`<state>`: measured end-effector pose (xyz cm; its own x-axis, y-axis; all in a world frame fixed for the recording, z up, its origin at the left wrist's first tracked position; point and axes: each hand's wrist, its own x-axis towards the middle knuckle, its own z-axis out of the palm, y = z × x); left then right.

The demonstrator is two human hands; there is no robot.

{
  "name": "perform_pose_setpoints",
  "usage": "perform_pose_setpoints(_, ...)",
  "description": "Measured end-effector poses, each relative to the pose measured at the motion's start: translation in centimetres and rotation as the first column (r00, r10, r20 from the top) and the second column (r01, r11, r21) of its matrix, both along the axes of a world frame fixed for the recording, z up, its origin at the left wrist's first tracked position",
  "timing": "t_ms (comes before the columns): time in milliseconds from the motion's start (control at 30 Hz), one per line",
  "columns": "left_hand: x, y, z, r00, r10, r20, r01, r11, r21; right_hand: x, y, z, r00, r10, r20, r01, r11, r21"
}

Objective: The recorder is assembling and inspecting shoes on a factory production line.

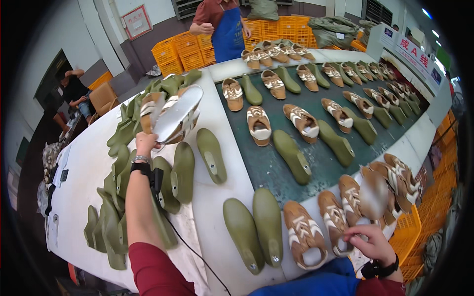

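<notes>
My left hand (146, 142) is closed on brown-and-white sneakers (180, 116), raised over the left side of the table. One has its smooth pale underside turned toward me. Green shoe lasts (211, 155) lie below and around that hand. At the lower right, my right hand (370, 241) has its fingers curled by the heel of a brown-and-white sneaker (333, 217) in the near row. Just above those fingers is a blurred tan oval piece (374, 192); whether they grip it or the sneaker's heel is unclear.
Sneakers and lasts stand in rows on a dark green conveyor belt (256, 165). Two lasts (268, 227) lie side by side at the near edge. A person in a blue apron (228, 34) stands across the table, before orange crates (187, 49). A cable (192, 251) crosses the near tabletop.
</notes>
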<state>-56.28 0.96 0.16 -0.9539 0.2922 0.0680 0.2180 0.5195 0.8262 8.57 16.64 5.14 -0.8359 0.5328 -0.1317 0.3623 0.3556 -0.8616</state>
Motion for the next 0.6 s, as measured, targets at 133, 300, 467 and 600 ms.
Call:
perform_pose_setpoints(133,10.0,-3.9,6.8,0.988,-0.138,0.075,0.104,0.932,0.347,3.2,0.2,-0.6,0.995,0.008,-0.102,-0.022,0.99,-0.14)
perform_pose_setpoints(300,24.2,-5.2,13.6,0.947,-0.319,0.035,0.283,0.883,0.375,3.1,3.4,-3.4,0.938,-0.235,-0.253,0.017,0.763,-0.646)
perform_pose_setpoints(467,37.5,-3.3,14.9,0.743,-0.663,0.086,0.623,0.733,0.273,2.6,6.3,-3.9,0.794,-0.473,-0.382,-0.172,0.427,-0.888)
perform_pose_setpoints(600,42.6,0.2,11.8,0.474,-0.855,0.211,0.863,0.499,0.082,5.8,3.6,-3.0,0.747,-0.45,-0.489,-0.392,0.296,-0.871)
